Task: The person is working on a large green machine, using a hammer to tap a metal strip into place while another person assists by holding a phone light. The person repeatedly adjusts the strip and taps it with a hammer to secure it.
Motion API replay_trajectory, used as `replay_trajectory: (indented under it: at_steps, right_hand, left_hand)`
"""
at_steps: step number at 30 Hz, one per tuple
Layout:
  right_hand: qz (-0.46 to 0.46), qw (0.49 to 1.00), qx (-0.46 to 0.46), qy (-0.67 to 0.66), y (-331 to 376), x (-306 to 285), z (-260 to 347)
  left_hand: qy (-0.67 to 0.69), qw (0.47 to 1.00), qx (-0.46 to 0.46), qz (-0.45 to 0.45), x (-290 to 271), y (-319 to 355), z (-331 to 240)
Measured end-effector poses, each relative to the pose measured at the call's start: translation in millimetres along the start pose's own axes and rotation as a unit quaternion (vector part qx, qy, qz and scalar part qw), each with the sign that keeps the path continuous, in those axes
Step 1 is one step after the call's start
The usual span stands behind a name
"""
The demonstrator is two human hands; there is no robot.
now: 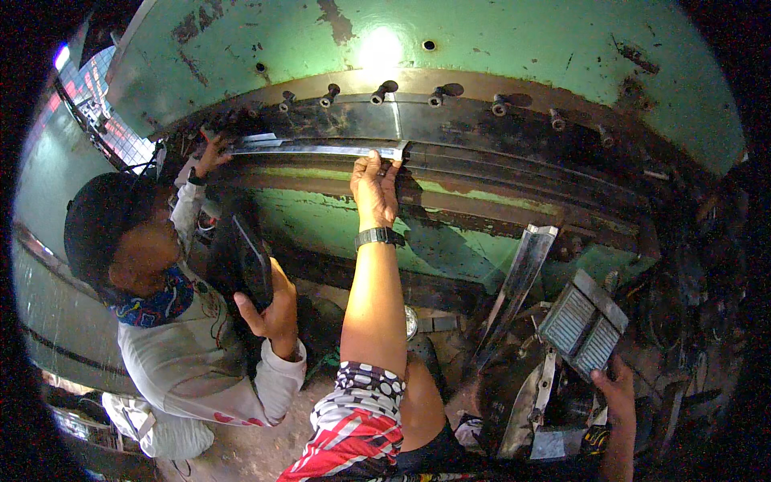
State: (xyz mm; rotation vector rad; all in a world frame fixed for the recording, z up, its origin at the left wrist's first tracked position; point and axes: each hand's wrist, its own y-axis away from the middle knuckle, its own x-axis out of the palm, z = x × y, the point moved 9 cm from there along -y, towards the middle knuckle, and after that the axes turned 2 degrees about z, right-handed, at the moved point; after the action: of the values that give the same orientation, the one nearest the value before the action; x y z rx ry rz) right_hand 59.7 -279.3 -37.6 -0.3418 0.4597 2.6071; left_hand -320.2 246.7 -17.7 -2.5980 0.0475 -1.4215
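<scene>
My left hand (pixel 376 189), with a black watch at the wrist, reaches up to the press brake. Its fingers pinch the right end of a long, bright metal strip (pixel 321 150), which lies along the dark bed below the upper beam. At the strip's far left end is a co-worker's hand (pixel 212 155). Low on the right, my right hand (pixel 617 387) grips the lower edge of a grey ribbed metal plate (pixel 585 325), thumb on its near side; some of its fingers are hidden.
A co-worker (pixel 189 345) in a white top crouches close on my left, the other hand (pixel 273 313) by a dark flat object (pixel 253 257). Bolts (pixel 438 96) line the green machine's beam (pixel 482 48). A bent metal channel (pixel 518 281) leans against its front.
</scene>
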Motion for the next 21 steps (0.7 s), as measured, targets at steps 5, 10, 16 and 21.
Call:
replay_trajectory:
  at_steps: [5,10,16,21]
  right_hand:
    - [0.009,1.0,-0.013,-0.004,-2.4,9.6,0.7]
    - [0.019,1.0,0.01,0.013,-3.5,0.4,-12.8]
    - [0.007,1.0,-0.011,0.012,-4.4,1.1,-9.0]
    - [-0.025,0.999,0.028,-0.001,-1.4,-10.7,-33.3]
  left_hand:
    - [0.001,1.0,0.01,-0.002,-5.5,-3.4,-3.8]
    - [0.004,1.0,0.019,-0.001,-3.3,0.1,-2.1]
    - [0.028,0.999,0.027,0.019,-13.7,-9.6,2.7]
    - [0.027,0.999,0.023,0.001,-11.8,-9.0,5.3]
